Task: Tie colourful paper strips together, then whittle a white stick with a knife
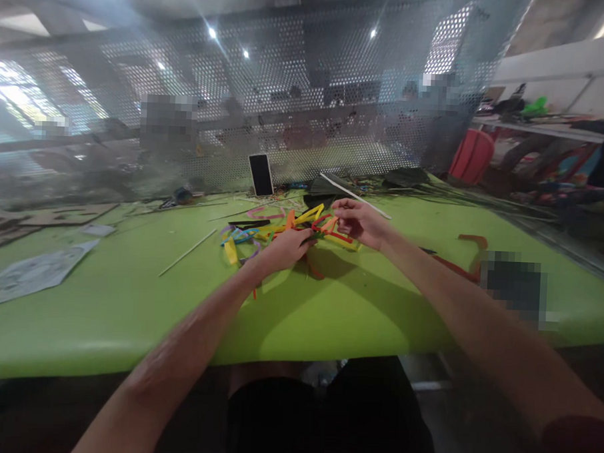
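Observation:
A tangle of coloured strips, among them a yellow strip [308, 217], a blue strip [242, 235] and a red strip [339, 237], lies on the green table [168, 314]. My left hand [287, 248] rests over the middle of the tangle, its fingers bent; what they hold, if anything, is hidden. At the tangle's right side, my right hand [358, 222] has its fingers pinched together at an orange strip [331, 225].
Behind the strips, a phone [261, 174] leans upright before a perforated metal screen [286, 119]. A white stick [187, 253] and a paper sheet [40, 272] lie left. Orange strips [453, 264] lie right. Cardboard pieces [47, 217] are far left.

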`<state>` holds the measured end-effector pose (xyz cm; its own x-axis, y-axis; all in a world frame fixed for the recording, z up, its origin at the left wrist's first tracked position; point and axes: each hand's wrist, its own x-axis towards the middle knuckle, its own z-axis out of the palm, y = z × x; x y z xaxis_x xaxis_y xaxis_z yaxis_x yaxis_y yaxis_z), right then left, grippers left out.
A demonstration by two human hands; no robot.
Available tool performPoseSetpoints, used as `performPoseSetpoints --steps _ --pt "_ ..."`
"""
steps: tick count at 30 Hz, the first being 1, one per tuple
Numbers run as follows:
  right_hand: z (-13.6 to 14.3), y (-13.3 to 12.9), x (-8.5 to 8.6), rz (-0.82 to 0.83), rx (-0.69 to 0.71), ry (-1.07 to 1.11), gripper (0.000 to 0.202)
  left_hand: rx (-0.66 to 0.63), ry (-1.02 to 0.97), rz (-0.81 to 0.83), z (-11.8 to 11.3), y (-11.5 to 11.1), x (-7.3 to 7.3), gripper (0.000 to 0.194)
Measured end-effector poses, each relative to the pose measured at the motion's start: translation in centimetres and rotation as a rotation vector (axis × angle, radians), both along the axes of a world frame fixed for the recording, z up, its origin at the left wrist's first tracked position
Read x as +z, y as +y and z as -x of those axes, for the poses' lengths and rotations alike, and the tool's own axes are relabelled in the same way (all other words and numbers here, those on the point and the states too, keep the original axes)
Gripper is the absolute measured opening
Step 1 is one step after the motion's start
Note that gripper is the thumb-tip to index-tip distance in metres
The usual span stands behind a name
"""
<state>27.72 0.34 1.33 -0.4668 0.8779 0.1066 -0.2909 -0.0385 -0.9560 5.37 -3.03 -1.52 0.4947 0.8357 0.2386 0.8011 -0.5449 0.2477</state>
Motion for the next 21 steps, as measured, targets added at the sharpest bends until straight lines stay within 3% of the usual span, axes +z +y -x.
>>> performPoseSetpoints --steps 6,14,21 --pt "-0.3 0.3 0.6 -0.046 -0.048 -0.021 0.019 0.079 -0.004 -0.006 -0.1 0.2 -0.4 0.032" --pt "-1.4 0.9 1.2 -0.069 -0.132 -0.023 0.021 0.055 -0.031 -0.019 -0.5 -0.2 0.0 0.033" --pt "-1.8 0.5 1.9 -0.096 -0.118 0.002 0.022 0.030 -0.090 -0.025 -0.4 0.0 0.0 0.032"
